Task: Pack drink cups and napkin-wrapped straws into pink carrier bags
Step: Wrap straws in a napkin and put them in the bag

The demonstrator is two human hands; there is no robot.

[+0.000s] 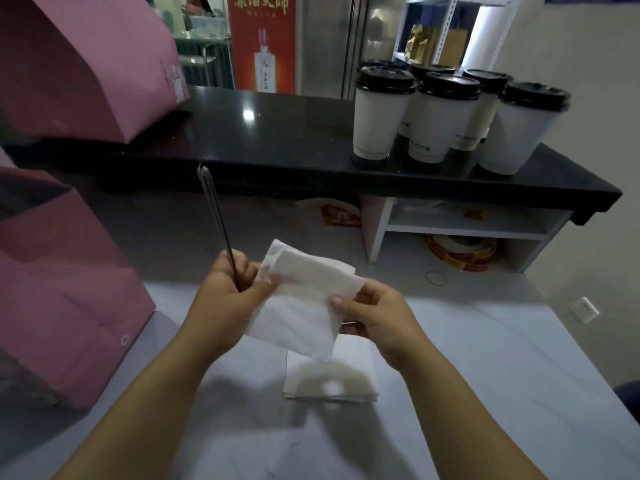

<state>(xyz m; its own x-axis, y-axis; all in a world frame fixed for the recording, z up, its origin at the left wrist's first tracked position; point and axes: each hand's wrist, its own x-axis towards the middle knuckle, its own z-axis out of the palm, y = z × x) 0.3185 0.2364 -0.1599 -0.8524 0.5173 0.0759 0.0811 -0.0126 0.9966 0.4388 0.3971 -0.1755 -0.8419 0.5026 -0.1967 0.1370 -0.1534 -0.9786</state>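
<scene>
At frame centre, the fingers (265, 285) of my left hand (228, 289) clamped the straws (216, 216) and 1 napkin (304, 299) edge, my right hand (375, 315) pinched the other; a slack wrap could let the straws slip.

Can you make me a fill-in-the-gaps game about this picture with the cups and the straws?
1. The cups have lids coloured ____.
2. The left hand grips the straws, which point ____.
3. The right hand pinches a napkin coloured ____.
4. The bags on the left are ____.
Missing words: black; up; white; pink.
</scene>
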